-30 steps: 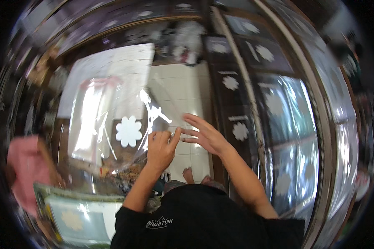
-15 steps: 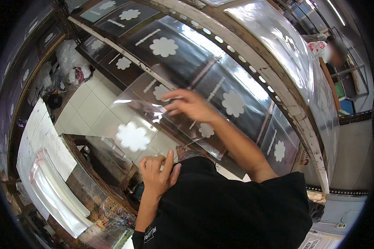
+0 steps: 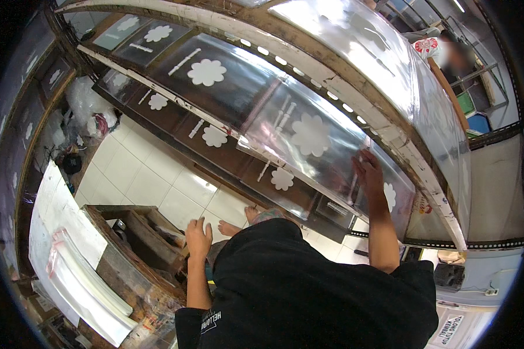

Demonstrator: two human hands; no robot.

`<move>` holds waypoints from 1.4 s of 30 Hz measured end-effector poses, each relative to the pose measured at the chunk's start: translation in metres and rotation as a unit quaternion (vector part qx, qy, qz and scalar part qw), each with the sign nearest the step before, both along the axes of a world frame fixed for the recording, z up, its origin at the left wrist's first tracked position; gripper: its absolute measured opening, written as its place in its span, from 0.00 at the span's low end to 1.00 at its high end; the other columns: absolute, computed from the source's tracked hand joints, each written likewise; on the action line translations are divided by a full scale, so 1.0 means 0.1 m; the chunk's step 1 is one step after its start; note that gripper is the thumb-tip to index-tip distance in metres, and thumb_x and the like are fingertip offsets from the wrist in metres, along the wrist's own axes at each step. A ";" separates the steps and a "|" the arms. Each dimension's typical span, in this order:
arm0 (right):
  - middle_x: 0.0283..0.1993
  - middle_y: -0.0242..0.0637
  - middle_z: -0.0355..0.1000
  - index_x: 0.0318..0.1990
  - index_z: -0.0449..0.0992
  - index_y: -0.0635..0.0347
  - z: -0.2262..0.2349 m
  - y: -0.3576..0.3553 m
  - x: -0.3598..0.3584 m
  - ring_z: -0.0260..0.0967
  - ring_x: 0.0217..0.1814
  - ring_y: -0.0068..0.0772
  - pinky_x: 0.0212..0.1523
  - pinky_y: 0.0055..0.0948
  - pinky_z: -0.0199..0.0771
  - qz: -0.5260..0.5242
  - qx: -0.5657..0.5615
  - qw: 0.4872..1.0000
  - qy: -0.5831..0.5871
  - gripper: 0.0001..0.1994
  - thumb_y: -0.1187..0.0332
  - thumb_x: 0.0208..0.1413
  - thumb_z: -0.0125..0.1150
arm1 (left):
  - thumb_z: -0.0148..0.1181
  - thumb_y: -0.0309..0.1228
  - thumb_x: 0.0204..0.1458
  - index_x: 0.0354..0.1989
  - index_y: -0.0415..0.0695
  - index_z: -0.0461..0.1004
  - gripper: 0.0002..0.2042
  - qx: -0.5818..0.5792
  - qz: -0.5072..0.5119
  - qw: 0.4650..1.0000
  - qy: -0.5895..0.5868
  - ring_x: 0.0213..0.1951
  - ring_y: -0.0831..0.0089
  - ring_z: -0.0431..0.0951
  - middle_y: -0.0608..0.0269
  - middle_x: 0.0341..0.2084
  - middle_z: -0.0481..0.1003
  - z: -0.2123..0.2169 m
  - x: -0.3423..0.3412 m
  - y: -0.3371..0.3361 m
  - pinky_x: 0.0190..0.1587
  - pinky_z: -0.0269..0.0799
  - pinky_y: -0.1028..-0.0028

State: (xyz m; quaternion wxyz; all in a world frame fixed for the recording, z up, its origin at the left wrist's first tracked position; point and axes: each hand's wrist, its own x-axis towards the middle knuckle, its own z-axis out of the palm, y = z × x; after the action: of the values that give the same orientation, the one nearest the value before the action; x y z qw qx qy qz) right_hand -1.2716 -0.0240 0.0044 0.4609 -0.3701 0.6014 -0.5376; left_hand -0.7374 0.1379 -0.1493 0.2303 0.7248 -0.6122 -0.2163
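Note:
My right hand (image 3: pixel 369 174) is at the right edge of a clear plastic sheet (image 3: pixel 262 145), its fingers closed on that edge. The sheet carries a white scalloped flower (image 3: pixel 311 135) and a white bar. It lies on the middle rack shelf, overlapping another printed sheet, so two bars show side by side. My left hand (image 3: pixel 199 237) hangs low in front of my body, over the floor beside a worn wooden box. Its fingers are stretched out and hold nothing.
More flower-printed sheets (image 3: pixel 206 72) lie on the rack behind its pale rail (image 3: pixel 174 100). Shiny film (image 3: pixel 355 41) covers the upper level. At left stand the wooden box (image 3: pixel 140 232) and a white board (image 3: pixel 64 203) with a clear film stack (image 3: pixel 87 285). A person (image 3: pixel 454 55) is at far right.
The clear sheet has gone from hanging over the floor to lying on the shelf. My right hand has moved right along the rack. My left hand has dropped slightly, its fingers now straighter.

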 end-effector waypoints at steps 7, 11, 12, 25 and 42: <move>0.63 0.43 0.64 0.62 0.65 0.65 -0.32 0.16 -0.18 0.71 0.59 0.49 0.61 0.39 0.76 -0.072 0.023 0.995 -0.062 0.21 0.83 0.60 0.42 | 0.58 0.40 0.54 0.47 0.37 0.78 0.19 0.333 0.055 0.937 0.095 0.48 0.47 0.78 0.42 0.41 0.79 -1.39 0.04 1.01 0.52 0.72 0.56; 0.57 0.41 0.66 0.57 0.68 0.66 -0.10 0.19 0.07 0.73 0.56 0.41 0.56 0.33 0.79 -0.100 0.028 0.993 -0.059 0.17 0.80 0.60 0.50 | 0.57 0.41 0.55 0.45 0.37 0.78 0.19 0.311 0.103 0.933 0.146 0.46 0.49 0.80 0.42 0.41 0.80 -1.28 -0.01 1.07 0.51 0.73 0.58; 0.59 0.42 0.65 0.59 0.67 0.65 -0.10 0.16 0.06 0.73 0.57 0.43 0.57 0.35 0.78 -0.106 0.040 0.992 -0.056 0.19 0.81 0.60 0.46 | 0.57 0.41 0.55 0.45 0.37 0.78 0.19 0.304 0.121 0.930 0.167 0.46 0.49 0.80 0.42 0.40 0.80 -1.40 0.01 1.11 0.50 0.74 0.58; 0.59 0.44 0.66 0.61 0.67 0.65 -0.26 0.13 -0.08 0.73 0.58 0.42 0.55 0.30 0.78 -0.088 0.007 0.996 -0.023 0.20 0.80 0.60 0.49 | 0.57 0.40 0.54 0.45 0.37 0.78 0.18 0.244 0.113 0.952 0.144 0.44 0.46 0.80 0.40 0.38 0.79 -1.42 0.17 0.97 0.48 0.74 0.57; 0.65 0.50 0.64 0.52 0.75 0.55 0.16 0.38 0.42 0.59 0.69 0.54 0.68 0.45 0.60 0.105 -0.022 0.815 0.570 0.18 0.63 0.55 0.67 | 0.60 0.38 0.57 0.44 0.33 0.78 0.18 0.270 0.104 0.928 0.235 0.40 0.52 0.81 0.43 0.35 0.80 -1.92 0.28 1.16 0.46 0.74 0.61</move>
State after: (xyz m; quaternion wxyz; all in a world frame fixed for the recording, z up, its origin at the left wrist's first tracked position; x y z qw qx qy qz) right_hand -1.2292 0.0141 0.0203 0.0813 -0.6813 0.7019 -0.1914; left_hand -0.7095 0.2544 -0.3410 0.1844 0.7479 -0.3800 -0.5121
